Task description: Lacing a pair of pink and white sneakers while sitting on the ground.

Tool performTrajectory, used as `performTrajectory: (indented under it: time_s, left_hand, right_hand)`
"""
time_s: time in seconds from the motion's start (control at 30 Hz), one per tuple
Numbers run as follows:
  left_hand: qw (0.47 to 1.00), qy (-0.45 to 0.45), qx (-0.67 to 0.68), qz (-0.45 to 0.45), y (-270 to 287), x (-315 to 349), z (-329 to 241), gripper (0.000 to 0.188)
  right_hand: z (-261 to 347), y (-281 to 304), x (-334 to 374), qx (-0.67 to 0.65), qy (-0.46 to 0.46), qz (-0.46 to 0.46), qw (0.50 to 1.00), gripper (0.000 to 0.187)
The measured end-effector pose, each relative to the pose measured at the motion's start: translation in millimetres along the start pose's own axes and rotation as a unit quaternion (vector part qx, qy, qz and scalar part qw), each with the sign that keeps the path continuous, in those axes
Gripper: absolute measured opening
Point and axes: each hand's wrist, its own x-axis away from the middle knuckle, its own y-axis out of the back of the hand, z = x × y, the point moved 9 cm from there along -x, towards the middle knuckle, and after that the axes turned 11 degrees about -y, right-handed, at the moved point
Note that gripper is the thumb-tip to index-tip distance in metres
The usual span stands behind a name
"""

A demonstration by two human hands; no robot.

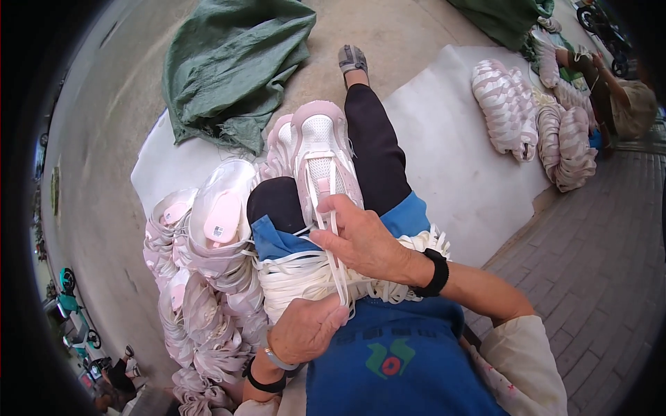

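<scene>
A pale pink and white sneaker (320, 156) lies on my lap, toe pointing away. My right hand (361, 239) rests on its near end and pinches a white shoelace (336, 253) that runs up to the shoe's eyelets. My left hand (309, 327) is closed on the lower end of the same lace, just below a thick bundle of white laces (298, 277) lying across my thighs. A black band is on my right wrist; a bracelet and a black band are on the left.
A pile of pink sneakers (208, 263) is stacked at my left. More bundled pink shoes (506, 104) lie on white sheeting (451, 166) at the right, near another person (617, 97). A green sack (229, 69) lies ahead on the concrete. Brick paving is to the right.
</scene>
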Motion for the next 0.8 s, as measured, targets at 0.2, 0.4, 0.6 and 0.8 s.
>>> performTrajectory:
  time_s: [0.2, 0.4, 0.6, 0.8]
  left_hand:
    - [0.999, -0.008, 0.005, 0.042, -11.1, -8.1, 10.6, 0.031]
    - [0.798, 0.147, 0.541, -0.219, 2.2, -22.2, 109.7, 0.040]
    - [0.700, 0.048, 0.693, -0.166, 2.6, -69.2, 102.5, 0.037]
    - [0.676, -0.094, 0.671, -0.290, 62.2, -28.1, 86.9, 0.023]
  right_hand:
    - [-23.8, -4.6, -11.4, -0.132, -0.112, 0.136, 0.975, 0.023]
    - [-12.7, -16.9, 2.5, -0.186, -0.123, 0.197, 0.955, 0.023]
    - [10.0, -6.3, 4.0, 0.053, 0.082, 0.119, 0.988, 0.019]
    - [9.2, 64.3, 13.2, -0.001, 0.197, -0.069, 0.978, 0.018]
